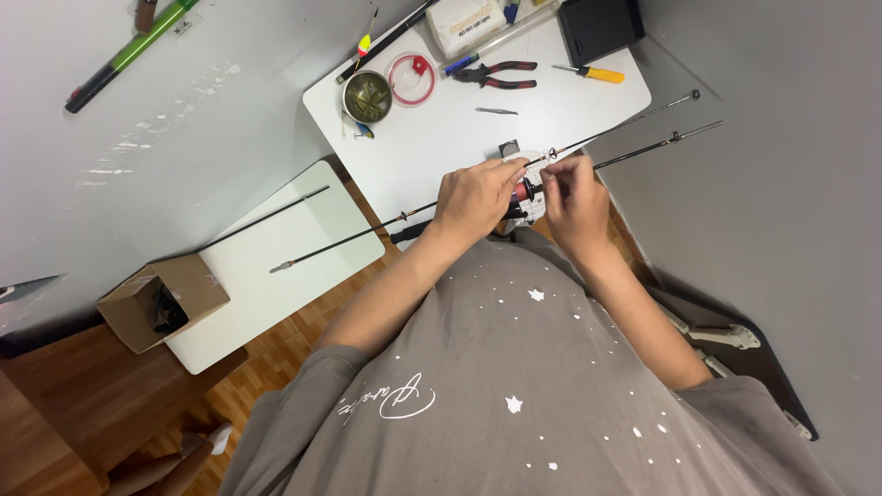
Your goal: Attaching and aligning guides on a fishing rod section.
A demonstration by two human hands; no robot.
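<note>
Fishing rod, thin, light and probably whippy, lies mid-frame across the white worktop, left hand and right hand pinching fingers closed around its guide, best held near that stiffer wrapped section, pliers beyond.

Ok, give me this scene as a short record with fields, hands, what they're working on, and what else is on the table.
left hand: left hand grips a thin black rod near a red spool
right hand: right hand pinches something small at the rod; too small to tell
table: white table
tools: red-handled pliers, yellow-handled screwdriver, round tin
side: open cardboard box
</note>
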